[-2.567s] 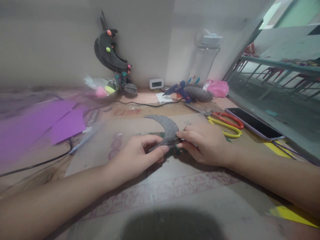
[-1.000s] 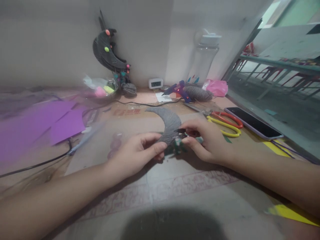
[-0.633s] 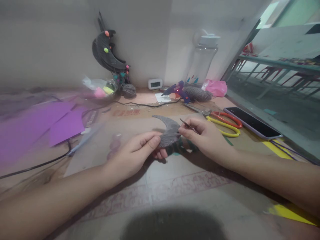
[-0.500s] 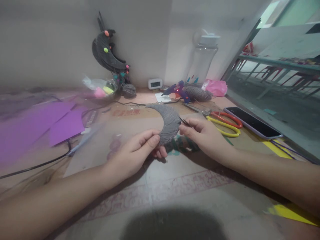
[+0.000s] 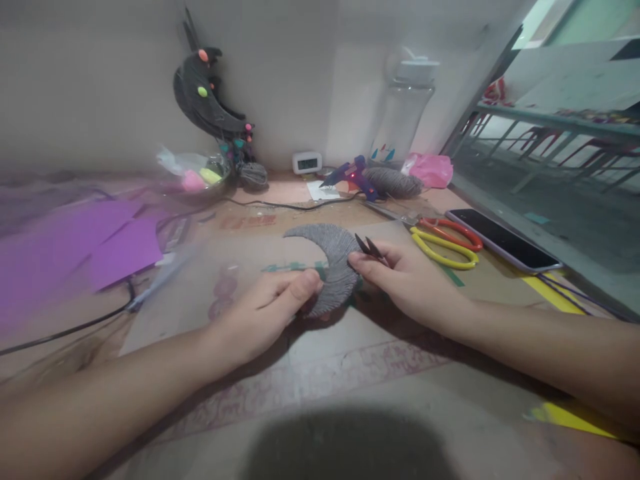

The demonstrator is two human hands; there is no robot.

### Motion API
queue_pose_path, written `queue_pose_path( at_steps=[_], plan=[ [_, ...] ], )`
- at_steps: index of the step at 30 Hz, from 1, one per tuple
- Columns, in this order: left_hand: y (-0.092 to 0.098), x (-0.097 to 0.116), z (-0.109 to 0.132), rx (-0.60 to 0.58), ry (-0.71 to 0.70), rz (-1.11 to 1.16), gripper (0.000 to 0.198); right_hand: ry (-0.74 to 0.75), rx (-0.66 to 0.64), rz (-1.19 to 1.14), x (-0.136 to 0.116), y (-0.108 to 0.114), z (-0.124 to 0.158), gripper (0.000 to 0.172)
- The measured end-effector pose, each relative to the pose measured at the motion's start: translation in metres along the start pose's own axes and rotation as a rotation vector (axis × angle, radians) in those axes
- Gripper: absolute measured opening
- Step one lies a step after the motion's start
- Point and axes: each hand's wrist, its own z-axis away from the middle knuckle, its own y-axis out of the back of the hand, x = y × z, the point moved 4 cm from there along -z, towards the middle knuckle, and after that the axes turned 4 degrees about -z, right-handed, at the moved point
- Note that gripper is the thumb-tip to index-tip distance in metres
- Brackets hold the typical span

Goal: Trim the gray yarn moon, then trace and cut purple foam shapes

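A crescent moon shape wrapped in grey yarn is held just above the table in front of me. My left hand pinches its inner edge near the lower tip, thumb on top. In my right hand is a pair of small dark thread snips, their two pointed blades apart and sticking out past the fingers. The right thumb and fingertip also touch the crescent's outer edge. Most of the snips' handle is hidden in the palm.
Scissors with red and yellow handles and a phone lie at right. Behind are a blue glue gun, grey yarn, a bottle and a small clock. Purple sheets lie left; a decorated dark crescent leans on the wall.
The crescent has come lower and tilted, showing more of its face. The right fingers now touch its outer edge, and the snips' blades point up and apart. The view has shifted slightly.
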Motion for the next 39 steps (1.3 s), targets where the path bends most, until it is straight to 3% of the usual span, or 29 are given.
queue_pose_path(
  at_steps=[5,13,21,28,39],
  plan=[
    [-0.0004,0.0038,-0.0014,-0.003,0.028,0.074,0.043,0.023,0.026,0.061,-0.0027,0.0019,-0.0004,0.028],
    [0.0018,0.0028,-0.0029,-0.061,0.04,-0.074,0.024,0.057,0.059,0.1,-0.0027,0.0044,-0.0014,0.026],
    [0.0027,0.0011,0.0003,-0.006,0.032,0.099,0.041,0.068,0.087,0.119,0.0011,0.0082,-0.0028,0.025],
    [0.0016,0.0023,-0.004,-0.051,0.045,-0.156,0.025,0.072,0.102,0.107,-0.0015,0.0081,-0.0026,0.024],
    [-0.0001,0.0044,-0.0025,-0.031,0.01,-0.199,0.021,0.053,0.095,0.125,-0.0014,0.0086,-0.0015,0.03]
  ],
)
